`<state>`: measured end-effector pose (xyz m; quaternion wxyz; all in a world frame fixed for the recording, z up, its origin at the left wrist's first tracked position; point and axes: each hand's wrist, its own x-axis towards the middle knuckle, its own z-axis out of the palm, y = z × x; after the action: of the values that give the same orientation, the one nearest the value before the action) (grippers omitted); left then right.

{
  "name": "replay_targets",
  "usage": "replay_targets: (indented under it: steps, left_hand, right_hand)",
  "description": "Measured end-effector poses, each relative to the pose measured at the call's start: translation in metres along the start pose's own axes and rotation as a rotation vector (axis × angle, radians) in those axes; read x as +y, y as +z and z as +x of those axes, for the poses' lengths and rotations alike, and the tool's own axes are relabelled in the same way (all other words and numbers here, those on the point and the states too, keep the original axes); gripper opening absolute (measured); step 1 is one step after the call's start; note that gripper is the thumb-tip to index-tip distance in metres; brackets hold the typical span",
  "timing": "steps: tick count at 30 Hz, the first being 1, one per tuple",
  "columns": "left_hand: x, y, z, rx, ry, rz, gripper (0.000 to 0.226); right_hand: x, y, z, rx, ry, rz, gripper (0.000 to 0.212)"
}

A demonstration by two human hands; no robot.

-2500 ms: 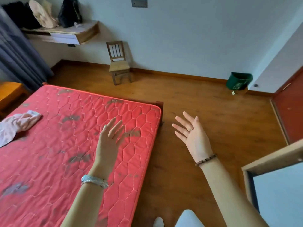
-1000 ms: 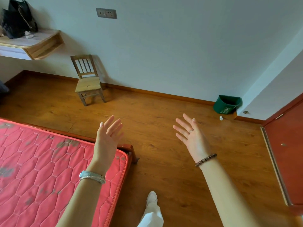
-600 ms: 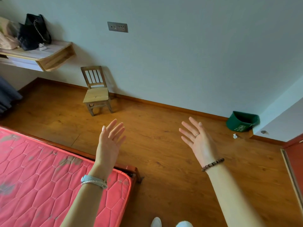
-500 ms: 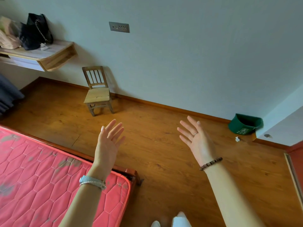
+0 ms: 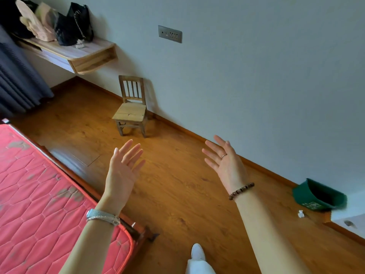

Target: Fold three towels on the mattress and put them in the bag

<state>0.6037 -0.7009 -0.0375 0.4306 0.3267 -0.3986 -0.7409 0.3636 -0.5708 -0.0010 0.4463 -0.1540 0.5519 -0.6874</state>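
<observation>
Open brown wooden floor [image 5: 177, 194] spreads through the middle to the far pale wall [image 5: 256, 76]. A red quilted mattress [image 5: 39, 194] fills the near left; a small wooden slat-back chair [image 5: 131, 113] stands far, against that wall, and a green plastic bin [image 5: 318, 196] sits right.

Mattress [image 5: 39, 204] by floor [image 5: 177, 184] w/ chair [image 5: 131, 112], bin [image 5: 318, 194]; shelf [image 5: 87, 54] holds black bag [image 5: 79, 22], prob. beige bags [image 5: 33, 24].

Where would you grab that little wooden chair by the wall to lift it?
By the top rail of its backrest, coming down from above on the room side. The little wooden chair stands upright with its back toward the wall, so there is probably little room behind it. The rail is bare and looks slim enough to curl fingers round.
</observation>
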Motion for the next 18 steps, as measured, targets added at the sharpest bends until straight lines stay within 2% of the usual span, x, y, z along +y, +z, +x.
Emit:
replay_targets:
  steps: [7, 11, 18]
  left_hand:
    - [0.000, 0.014, 0.036, 0.150, 0.100, -0.038, 0.053]
    - [0.014, 0.003, 0.052, 0.254, 0.134, -0.057, 0.080]
    - [0.038, -0.026, 0.093, 0.414, 0.194, -0.093, 0.092]
  right_hand:
    - [-0.025, 0.005, 0.081, -0.165, 0.078, -0.083, 0.041]
    - [-0.021, 0.028, 0.124, -0.259, 0.122, -0.099, 0.042]
    - [-0.010, 0.089, 0.191, -0.411, 0.163, -0.153, 0.043]
